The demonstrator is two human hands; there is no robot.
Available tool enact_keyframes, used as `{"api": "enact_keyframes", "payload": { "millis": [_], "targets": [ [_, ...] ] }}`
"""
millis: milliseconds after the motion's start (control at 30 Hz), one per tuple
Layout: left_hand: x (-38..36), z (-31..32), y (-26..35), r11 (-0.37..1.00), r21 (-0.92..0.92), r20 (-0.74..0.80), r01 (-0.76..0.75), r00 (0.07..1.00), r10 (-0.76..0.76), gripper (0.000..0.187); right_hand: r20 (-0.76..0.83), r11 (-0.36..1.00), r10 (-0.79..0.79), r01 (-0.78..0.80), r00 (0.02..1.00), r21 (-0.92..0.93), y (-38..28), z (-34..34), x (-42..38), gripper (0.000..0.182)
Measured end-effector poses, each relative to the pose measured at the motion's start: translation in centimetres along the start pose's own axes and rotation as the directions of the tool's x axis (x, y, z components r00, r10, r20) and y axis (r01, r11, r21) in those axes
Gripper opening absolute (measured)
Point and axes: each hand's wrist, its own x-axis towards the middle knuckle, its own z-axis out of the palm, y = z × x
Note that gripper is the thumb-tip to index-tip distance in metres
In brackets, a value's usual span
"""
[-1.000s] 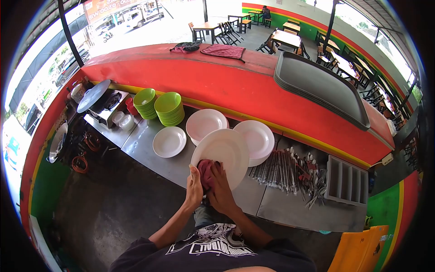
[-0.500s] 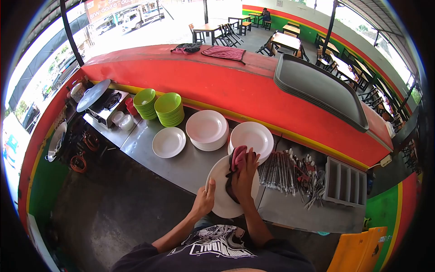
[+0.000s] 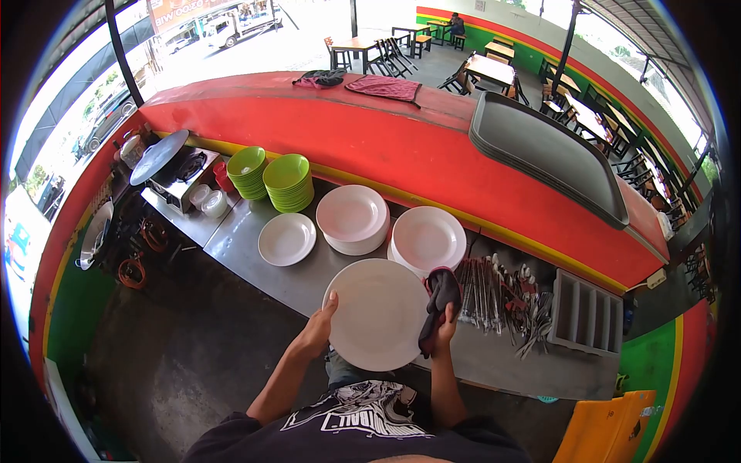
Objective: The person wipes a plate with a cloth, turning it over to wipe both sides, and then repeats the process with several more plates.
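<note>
The left hand (image 3: 312, 333) pinches the large plate (image 3: 377, 315) at its left edge. Fingers curled, the right hand (image 3: 445, 333) clasps the cloth (image 3: 441, 296) at its right edge.

Black short-sleeved T-shirt (image 3: 378, 432), white front print.

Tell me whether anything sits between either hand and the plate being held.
On the right, yes: a bunched dark and pink cloth lies between the right hand and the rim of the plate. The left hand holds the opposite rim with nothing visible in between.
</note>
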Motion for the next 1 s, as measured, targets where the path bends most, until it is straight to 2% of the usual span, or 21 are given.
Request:
{"api": "enact_keyframes", "payload": {
  "millis": [33,133,267,333,433,533,600,633,700,733,800,833,867,933,967,1000],
  "targets": [
    [-0.1,0.0,0.1,0.995,-0.075,0.04,0.071,0.997,-0.068,0.068,-0.025,0.999,0.032,-0.032,0.999,0.016,0.7,-2.0,0.2,0.057],
    [-0.3,-0.2,0.1,0.982,-0.134,0.178,0.135,0.978,-0.11,0.064,0.102,0.985,0.051,-0.067,0.993,0.16,1.0,-4.3,0.2,0.07],
    [-0.4,-0.1,0.2,0.977,-0.146,0.271,0.155,0.956,-0.111,0.063,-0.179,0.946,0.067,-0.005,0.982,0.325,1.6,-3.3,-0.1,0.068],
    [-0.7,0.4,0.5,0.981,-0.117,0.312,0.157,0.943,-0.114,0.066,-0.189,0.919,0.118,-0.035,0.975,0.393,2.8,-4.8,-0.2,0.067],
    [-2.6,2.7,2.4,0.991,-0.027,0.098,0.132,0.987,-0.129,0.071,-0.002,0.863,0.193,-0.169,0.981,0.476,6.3,-10.4,-0.9,0.066],
    [-0.4,1.7,-0.4,0.994,0.107,0.048,-0.011,0.999,0.006,0.069,0.18,0.822,0.182,-0.25,0.967,0.512,9.2,-15.1,-0.8,0.065],
    [0.5,1.0,-1.7,0.962,0.211,0.127,-0.175,0.98,0.151,0.066,0.215,0.801,0.151,-0.246,0.965,0.546,9.7,-16.0,-0.1,0.064],
    [0.7,0.9,-2.0,0.932,0.257,0.172,-0.257,0.961,0.217,0.065,0.22,0.802,0.098,-0.207,0.971,0.561,8.2,-13.8,-0.1,0.062],
    [-0.2,1.7,-1.4,0.71,0.538,0.216,-0.454,0.889,0.405,0.055,-0.052,0.677,0.242,-0.13,0.969,0.725,5.6,-10.1,-0.4,0.056],
    [-0.9,2.1,-0.9,0.552,0.651,0.26,-0.521,0.836,0.483,0.053,-0.04,0.707,0.211,-0.124,0.977,0.697,4.6,-8.5,-0.2,0.054],
    [-2.1,2.9,1.2,0.561,0.697,0.276,-0.446,0.889,0.365,0.045,-0.017,0.762,0.149,-0.103,0.989,0.639,2.6,-5.1,0.0,0.049],
    [-2.4,3.1,1.7,0.561,0.719,0.28,-0.41,0.91,0.305,0.043,-0.08,0.814,0.186,-0.109,0.979,0.57,3.1,-6.2,0.1,0.049],
    [-2.4,3.1,1.4,0.524,0.685,0.357,-0.506,0.861,0.364,0.04,-0.145,0.859,0.217,-0.118,0.965,0.498,3.3,-6.8,0.1,0.049],
    [-2.2,3.1,0.5,0.434,0.594,0.497,-0.678,0.733,0.464,0.034,0.022,0.787,0.249,-0.215,0.968,0.578,1.9,-4.1,-0.3,0.052],
    [-2.4,3.4,0.2,0.426,0.59,0.494,-0.686,0.724,0.481,0.032,0.106,0.747,0.257,-0.267,0.961,0.609,1.2,-2.8,-0.5,0.054],
    [-2.5,3.8,0.0,0.416,0.587,0.491,-0.694,0.714,0.499,0.03,0.023,0.767,0.34,-0.291,0.94,0.571,0.9,-2.3,-0.5,0.053]
  ]
}}
